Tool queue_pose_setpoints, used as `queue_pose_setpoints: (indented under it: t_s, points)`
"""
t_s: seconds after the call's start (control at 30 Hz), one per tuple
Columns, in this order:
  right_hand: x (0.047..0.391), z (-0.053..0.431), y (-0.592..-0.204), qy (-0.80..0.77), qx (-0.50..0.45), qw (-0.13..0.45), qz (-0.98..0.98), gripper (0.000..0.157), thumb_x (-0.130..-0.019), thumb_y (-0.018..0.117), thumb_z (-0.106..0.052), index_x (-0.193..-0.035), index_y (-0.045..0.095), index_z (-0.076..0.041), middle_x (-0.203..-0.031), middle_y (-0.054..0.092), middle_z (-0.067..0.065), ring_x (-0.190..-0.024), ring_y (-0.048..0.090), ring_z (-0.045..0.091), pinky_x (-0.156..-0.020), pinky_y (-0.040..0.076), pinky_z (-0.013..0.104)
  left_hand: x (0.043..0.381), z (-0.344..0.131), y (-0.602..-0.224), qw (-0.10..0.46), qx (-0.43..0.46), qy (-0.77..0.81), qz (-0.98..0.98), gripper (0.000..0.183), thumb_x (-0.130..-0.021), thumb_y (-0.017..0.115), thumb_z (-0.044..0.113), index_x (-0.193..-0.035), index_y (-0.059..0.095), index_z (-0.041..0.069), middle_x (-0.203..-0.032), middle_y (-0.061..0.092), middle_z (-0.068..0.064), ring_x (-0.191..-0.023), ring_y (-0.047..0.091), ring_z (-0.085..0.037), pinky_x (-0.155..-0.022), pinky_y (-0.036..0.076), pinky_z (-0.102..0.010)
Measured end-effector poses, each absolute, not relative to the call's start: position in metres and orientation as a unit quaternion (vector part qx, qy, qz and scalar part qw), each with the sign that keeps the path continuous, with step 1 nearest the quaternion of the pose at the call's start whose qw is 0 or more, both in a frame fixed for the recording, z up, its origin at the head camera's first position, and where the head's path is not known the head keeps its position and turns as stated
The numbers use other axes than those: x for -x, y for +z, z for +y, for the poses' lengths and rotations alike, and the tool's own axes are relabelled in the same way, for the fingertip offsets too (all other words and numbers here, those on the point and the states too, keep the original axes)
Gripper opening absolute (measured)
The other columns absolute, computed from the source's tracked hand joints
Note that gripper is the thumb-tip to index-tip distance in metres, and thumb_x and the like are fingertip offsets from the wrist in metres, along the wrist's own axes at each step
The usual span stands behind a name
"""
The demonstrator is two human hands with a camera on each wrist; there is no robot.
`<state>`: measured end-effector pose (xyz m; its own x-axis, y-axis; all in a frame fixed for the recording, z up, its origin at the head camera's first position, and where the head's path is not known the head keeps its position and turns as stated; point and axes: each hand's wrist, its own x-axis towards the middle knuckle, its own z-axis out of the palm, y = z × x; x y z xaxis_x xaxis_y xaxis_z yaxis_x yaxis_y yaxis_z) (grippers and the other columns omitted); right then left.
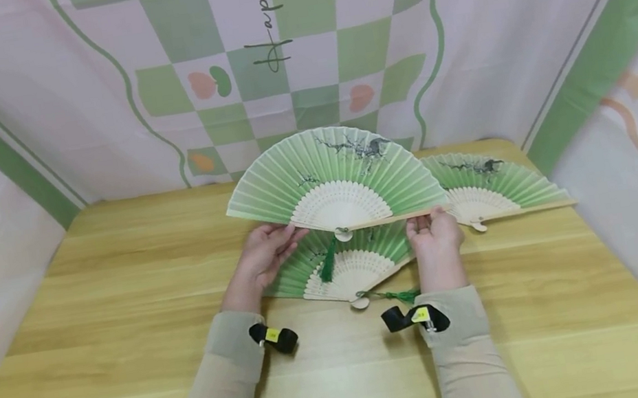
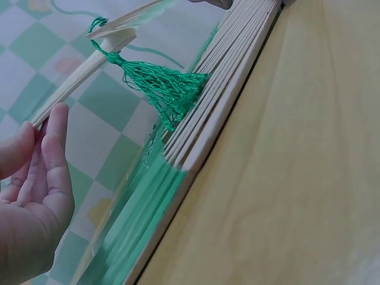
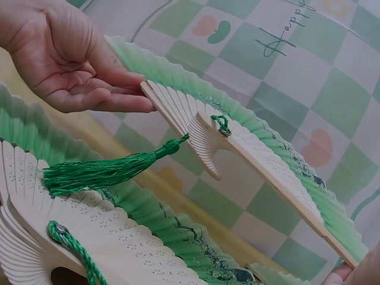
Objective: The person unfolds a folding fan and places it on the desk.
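Observation:
A green folding fan (image 1: 333,169) with pale pierced ribs and a dark bird-and-branch print is spread wide and held up above the table. My left hand (image 1: 265,255) pinches its left end rib between thumb and fingers. At the other end, my right hand (image 1: 436,233) grips the right guard stick. A green tassel (image 3: 119,169) hangs from the held fan's pivot. Below it a second open fan (image 1: 346,274) lies on the table, partly hidden by the raised one. Its own tassel (image 1: 400,296) lies near my right wrist.
A third open fan (image 1: 493,189) lies at the back right, its left edge covered by the held fan. The wooden table (image 1: 124,313) meets a checkered cloth backdrop (image 1: 316,60) behind. Black wrist straps (image 1: 278,339) sit on both sleeves.

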<state>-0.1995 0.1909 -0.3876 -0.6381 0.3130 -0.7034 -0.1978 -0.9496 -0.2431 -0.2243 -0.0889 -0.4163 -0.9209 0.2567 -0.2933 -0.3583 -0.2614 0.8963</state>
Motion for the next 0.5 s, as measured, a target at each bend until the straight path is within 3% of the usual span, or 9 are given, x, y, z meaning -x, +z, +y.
queue_pose_setpoints:
  t_s: [0.3, 0.5]
  points:
    - [0.2006, 0.1888, -0.3897, 0.898, 0.407, 0.153, -0.069, 0.032, -0.104, 0.045, -0.020, -0.134, 0.053, -0.029, -0.116, 0.053, -0.001, -0.100, 0.054, 0.012, -0.080, 0.044, 0.026, 0.2263, -0.0890, -0.4228, 0.196, 0.028, 0.805, 0.559, 0.027, -0.101, 0.055, 0.008, -0.127, 0.054, 0.002, -0.091, 0.076, 0.006, -0.089, 0.073, -0.006, -0.075, 0.055, -0.017]
    - [0.2026, 0.1850, -0.3894, 0.898, 0.404, 0.160, -0.072, 0.032, -0.104, 0.045, -0.019, -0.134, 0.053, -0.028, -0.117, 0.052, -0.001, -0.103, 0.053, 0.012, -0.090, 0.045, 0.026, 0.2271, -0.0881, -0.4259, 0.186, 0.033, 0.822, 0.537, 0.020, -0.101, 0.054, 0.008, -0.121, 0.055, 0.005, -0.091, 0.075, 0.004, -0.088, 0.074, -0.007, -0.075, 0.056, -0.017]
